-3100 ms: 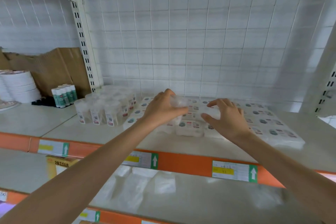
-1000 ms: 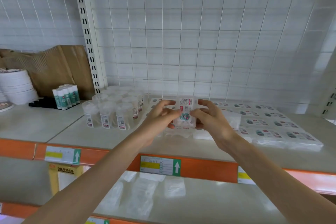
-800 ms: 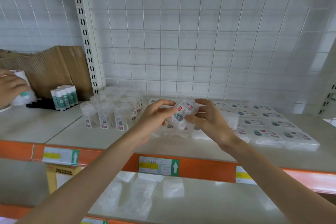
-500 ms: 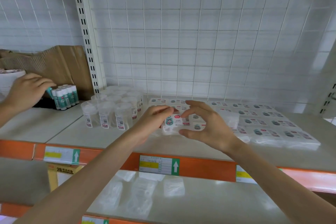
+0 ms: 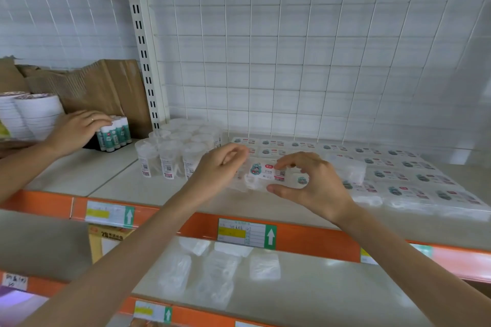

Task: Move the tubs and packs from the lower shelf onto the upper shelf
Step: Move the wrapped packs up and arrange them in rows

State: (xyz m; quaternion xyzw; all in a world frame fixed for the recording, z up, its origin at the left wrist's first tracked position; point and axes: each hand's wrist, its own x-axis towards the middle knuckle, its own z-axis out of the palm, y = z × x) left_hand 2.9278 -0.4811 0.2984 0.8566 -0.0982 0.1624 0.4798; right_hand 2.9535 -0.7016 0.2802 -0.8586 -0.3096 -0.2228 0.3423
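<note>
The upper shelf (image 5: 79,172) is pale, with an orange front edge carrying price labels (image 5: 245,232); a white wire grid (image 5: 292,61) backs it and a slotted post (image 5: 143,61) rises at the back left; the lower shelf (image 5: 345,287) shows beneath.

Clear tubs (image 5: 170,159) stand in a block near the post; flat packs (image 5: 398,178) lie in rows from mid-shelf to the right edge; loose packs (image 5: 220,271) lie on the lower shelf, near its back, below the middle label.

At the left end cardboard (image 5: 106,87) leans on the back wall; plates (image 5: 37,111) are stacked before it; a third hand (image 5: 74,130) rests flat-fingered on glue sticks (image 5: 114,133).

The pack (image 5: 265,175) is held over the upper shelf near its front edge, label up, just before the rows; the left hand (image 5: 218,167) curls round its left end, fingertips hidden; the right hand (image 5: 310,183) pinches its right part, thumb on the near edge and forefinger on the far edge, gap narrow, the other fingers arched loosely above.
</note>
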